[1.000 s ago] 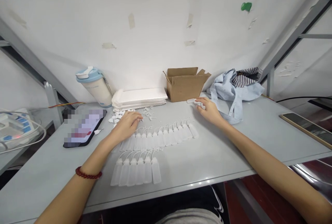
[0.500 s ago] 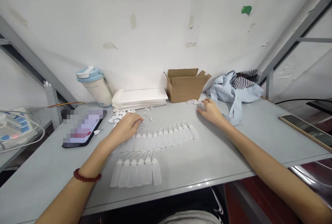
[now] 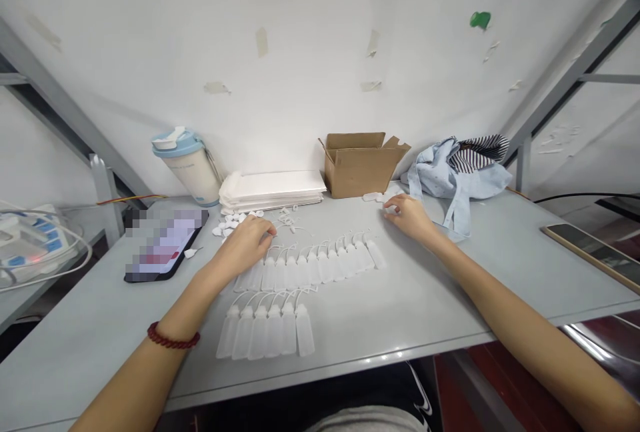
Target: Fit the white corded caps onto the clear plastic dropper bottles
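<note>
Here on my feed, two rows of white tags lie finished-looking on the table, six in the near row (image 3: 265,333) and a longer far row (image 3: 313,267) behind; loose white pieces (image 3: 233,224) and clear bits (image 3: 371,197) by the box (image 3: 356,175) sit outside them. My left hand (image 3: 245,245) curls loosely beside the white pieces, my right hand (image 3: 409,219) half-curls near the bits, and I can't tell whether either pinches anything

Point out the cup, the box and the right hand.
Cup (image 3: 193,175), head view: its pale body.
Box (image 3: 356,177), head view: its brown front side.
Right hand (image 3: 411,217), head view: the back of the hand.
</note>
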